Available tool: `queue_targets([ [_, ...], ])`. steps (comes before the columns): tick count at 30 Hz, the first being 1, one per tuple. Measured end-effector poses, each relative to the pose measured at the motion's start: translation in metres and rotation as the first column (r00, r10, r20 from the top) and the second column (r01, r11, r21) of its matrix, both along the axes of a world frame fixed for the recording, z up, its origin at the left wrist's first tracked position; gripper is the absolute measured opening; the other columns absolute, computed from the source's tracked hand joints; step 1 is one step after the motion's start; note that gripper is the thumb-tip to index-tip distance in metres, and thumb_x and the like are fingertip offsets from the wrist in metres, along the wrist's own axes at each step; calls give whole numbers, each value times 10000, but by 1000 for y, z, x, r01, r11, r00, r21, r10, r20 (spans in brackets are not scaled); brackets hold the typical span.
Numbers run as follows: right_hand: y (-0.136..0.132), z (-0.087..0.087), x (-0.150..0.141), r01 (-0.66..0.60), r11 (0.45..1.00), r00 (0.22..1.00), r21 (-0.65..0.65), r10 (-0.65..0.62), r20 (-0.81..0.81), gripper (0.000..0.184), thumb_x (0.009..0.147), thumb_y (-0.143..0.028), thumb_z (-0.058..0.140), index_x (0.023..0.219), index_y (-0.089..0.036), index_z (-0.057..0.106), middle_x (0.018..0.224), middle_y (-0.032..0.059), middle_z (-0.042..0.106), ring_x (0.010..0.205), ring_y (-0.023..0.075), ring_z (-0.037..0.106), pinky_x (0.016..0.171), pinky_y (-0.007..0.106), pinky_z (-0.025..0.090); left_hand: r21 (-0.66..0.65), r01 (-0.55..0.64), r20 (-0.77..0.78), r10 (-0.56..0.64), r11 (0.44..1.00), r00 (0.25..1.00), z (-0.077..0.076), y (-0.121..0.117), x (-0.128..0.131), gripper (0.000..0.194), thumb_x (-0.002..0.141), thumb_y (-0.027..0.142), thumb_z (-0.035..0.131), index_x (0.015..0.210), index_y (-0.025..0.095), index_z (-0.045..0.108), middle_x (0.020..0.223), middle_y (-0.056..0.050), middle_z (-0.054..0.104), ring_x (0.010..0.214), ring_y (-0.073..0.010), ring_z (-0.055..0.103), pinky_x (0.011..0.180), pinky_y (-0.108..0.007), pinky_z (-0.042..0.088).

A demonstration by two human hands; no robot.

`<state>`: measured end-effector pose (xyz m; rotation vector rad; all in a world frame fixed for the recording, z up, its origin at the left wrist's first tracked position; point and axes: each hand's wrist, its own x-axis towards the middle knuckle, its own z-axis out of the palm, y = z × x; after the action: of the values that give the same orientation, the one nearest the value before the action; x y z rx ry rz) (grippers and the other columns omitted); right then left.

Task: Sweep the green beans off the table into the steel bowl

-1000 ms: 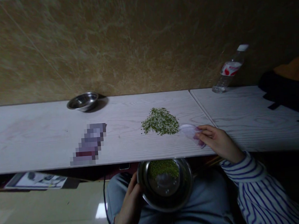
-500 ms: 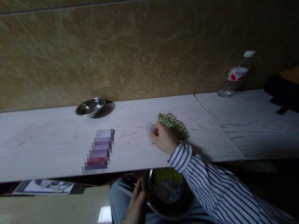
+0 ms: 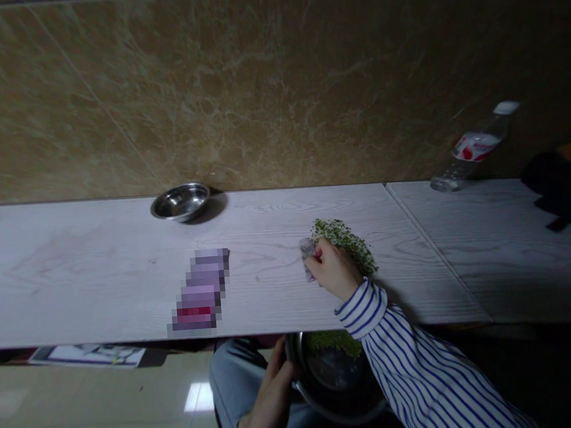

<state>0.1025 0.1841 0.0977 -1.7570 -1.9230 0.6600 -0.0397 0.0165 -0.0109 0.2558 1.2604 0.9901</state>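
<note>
My right hand [image 3: 335, 269] pinches a thin, pale card-like piece [image 3: 307, 258] with purplish marks; its exact kind I cannot make out. It stands against the tabletop at the left side of a spread of small green beans [image 3: 343, 236], partly hidden behind the hand. Below the table edge, my left hand [image 3: 274, 391] grips the left rim of a large metal bowl [image 3: 335, 370] held over my lap. Green beans gather at the bowl's far side, and its bare bottom shows nearer me. My right sleeve covers part of the bowl's right side.
A small metal bowl [image 3: 181, 203] sits near the wall, left of the beans. In front of it lies a blurred-out flat purple object [image 3: 201, 290]. A plastic bottle [image 3: 471, 145] stands at the back right, beside dark fabric [image 3: 565, 188]. The table's front edge runs above my lap.
My right hand has swung from the right side of the bean spread to its left side, carrying the pale piece. My left hand keeps hold of the bowl. The whole view has shifted slightly.
</note>
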Motion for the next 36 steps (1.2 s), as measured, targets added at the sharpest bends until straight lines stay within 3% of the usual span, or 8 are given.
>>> queue_targets([
  [5, -2, -1, 17, 17, 999, 1000, 36, -17, -2, 166, 803, -200, 534, 686, -247, 425, 487, -29, 564, 464, 143, 530, 479, 251, 271, -15, 33, 18, -33, 999, 999, 7, 7, 9, 826, 770, 312, 634, 1523, 196, 314, 1400, -141, 586, 1182, -310, 599, 847, -396, 516],
  [10, -3, 1, 34, 22, 999, 1000, 24, -22, 14, 195, 812, -211, 527, 671, -246, 398, 463, -42, 537, 444, 130, 496, 481, 254, 249, 26, -20, -13, 21, 999, 1000, 14, 13, 20, 717, 694, 317, 684, 1382, 180, 536, 1359, -132, 618, 1272, -298, 528, 982, -369, 446],
  [15, -1, -3, 49, 14, 999, 1000, 40, -13, -12, 197, 796, -216, 526, 673, -249, 375, 481, -46, 539, 444, 125, 482, 476, 255, 242, -12, 48, -32, -49, 999, 998, 17, 16, 26, 808, 690, 366, 659, 1436, 150, 438, 1245, -152, 674, 1006, -313, 654, 662, -344, 501],
  [19, 1, -6, 59, 0, 998, 1000, 61, 1, -24, 202, 790, -220, 519, 669, -257, 361, 451, -58, 494, 434, 132, 467, 465, 258, 251, -11, 60, -18, -60, 998, 998, 14, 18, 28, 786, 668, 345, 657, 1400, 138, 457, 1096, -133, 722, 884, -294, 671, 581, -317, 463],
  [29, 2, 1, 106, -62, 992, 986, 114, 78, -149, 94, 828, -297, 519, 751, -262, 477, 571, -26, 602, 507, 161, 556, 465, 254, 358, -26, 26, -21, -26, 999, 999, 14, 14, 27, 677, 682, 289, 648, 1338, 154, 546, 1009, -94, 742, 883, -264, 662, 711, -327, 475],
  [36, -15, 13, 125, -129, 958, 991, 256, 113, 74, 123, 922, -276, 477, 909, -221, 586, 711, 18, 678, 601, 169, 618, 579, 273, 410, -54, 47, -10, -48, 997, 999, 17, 12, 18, 693, 719, 299, 669, 1386, 195, 513, 1155, -103, 718, 1027, -278, 643, 811, -350, 489],
])
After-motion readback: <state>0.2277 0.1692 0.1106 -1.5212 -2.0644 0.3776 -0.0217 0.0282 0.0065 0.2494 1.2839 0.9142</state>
